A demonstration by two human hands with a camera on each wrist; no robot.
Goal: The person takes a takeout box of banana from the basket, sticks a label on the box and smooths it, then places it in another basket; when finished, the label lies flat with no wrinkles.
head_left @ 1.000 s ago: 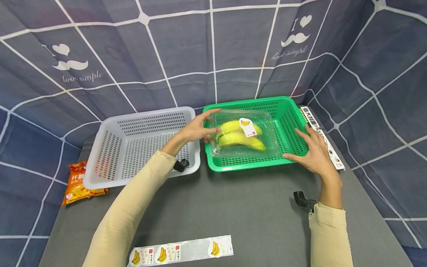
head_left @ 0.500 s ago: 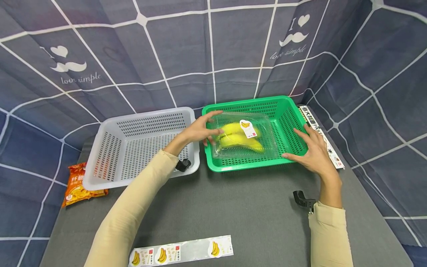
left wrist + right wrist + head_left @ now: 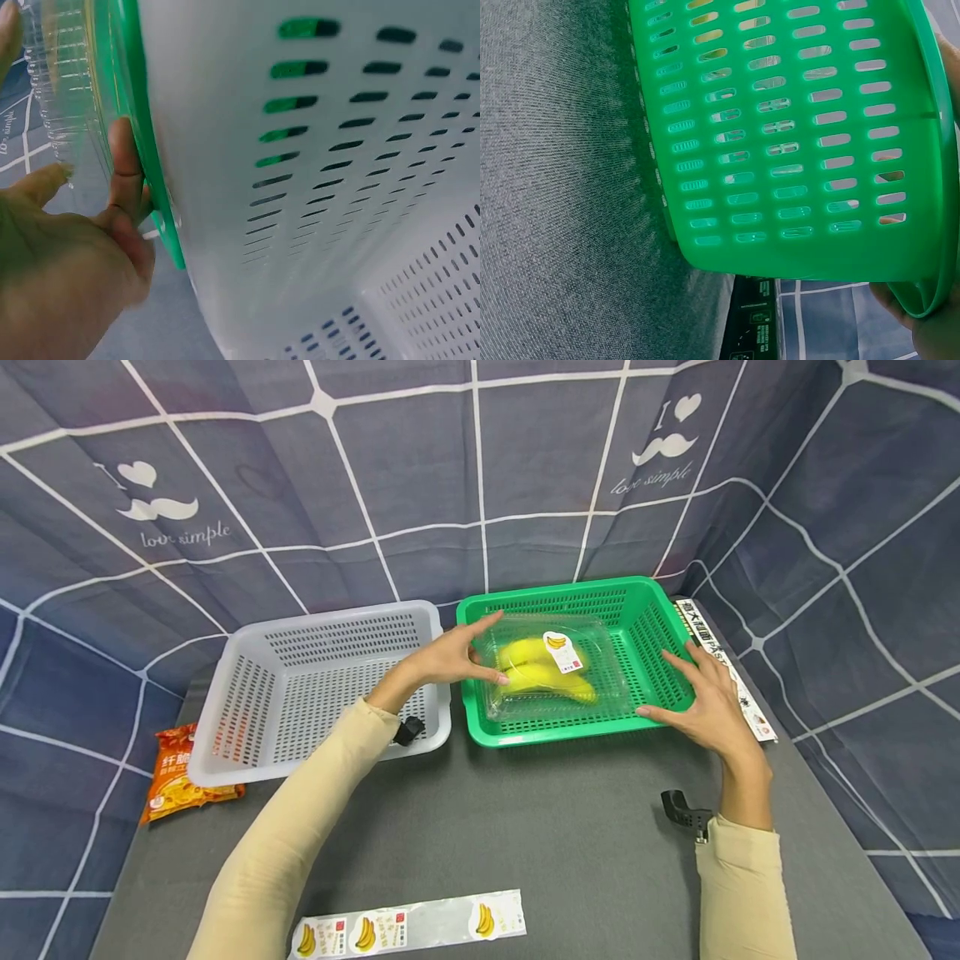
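Observation:
A clear plastic clamshell box (image 3: 609, 681) holding yellow bananas (image 3: 536, 675) sits in the green basket (image 3: 654, 647). A banana sticker (image 3: 562, 652) is on its lid. My left hand (image 3: 450, 656) spans the box's left side, index finger and thumb spread apart. In the left wrist view the thumb (image 3: 45, 180) is at the box's ridged edge, while bent fingers (image 3: 127, 169) lie by the green rim. My right hand (image 3: 708, 702) is at the basket's right rim, fingers spread and fairly straight. The right wrist view shows the basket's perforated wall (image 3: 780, 150) beside that hand.
A white basket (image 3: 247, 768) stands left of the green one. An orange snack bag (image 3: 180, 777) lies at its left. A printed pasta pack (image 3: 727, 672) lies to the far right. A strip of banana stickers (image 3: 442, 922) lies at the front. Checked cloth (image 3: 420, 452) hangs behind.
The clamshell box has shifted slightly right and toward me, and my left thumb has moved the same way. The right hand holds its place at the basket rim.

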